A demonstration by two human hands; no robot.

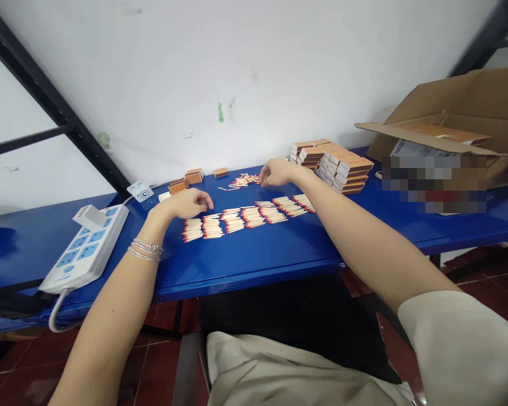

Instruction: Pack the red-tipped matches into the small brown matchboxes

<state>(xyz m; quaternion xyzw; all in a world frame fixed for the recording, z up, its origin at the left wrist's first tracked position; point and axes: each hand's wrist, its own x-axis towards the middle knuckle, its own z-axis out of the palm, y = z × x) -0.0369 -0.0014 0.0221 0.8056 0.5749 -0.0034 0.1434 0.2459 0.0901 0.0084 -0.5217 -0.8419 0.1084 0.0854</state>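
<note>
A row of small piles of red-tipped matches (245, 217) lies across the blue table (258, 254). My left hand (186, 203) rests knuckles-up at the row's left end, fingers curled down onto the table; what they hold, if anything, is hidden. My right hand (275, 172) reaches farther back, fingers curled over a loose heap of matches (243, 180). Silver bracelets (146, 249) circle my left wrist.
Stacked matchboxes (334, 163) stand at the back right. A few single matchboxes (190, 179) lie at the back left. A white power strip (87, 248) lies on the left. An open cardboard box (452, 129) sits at the far right. A wall is close behind.
</note>
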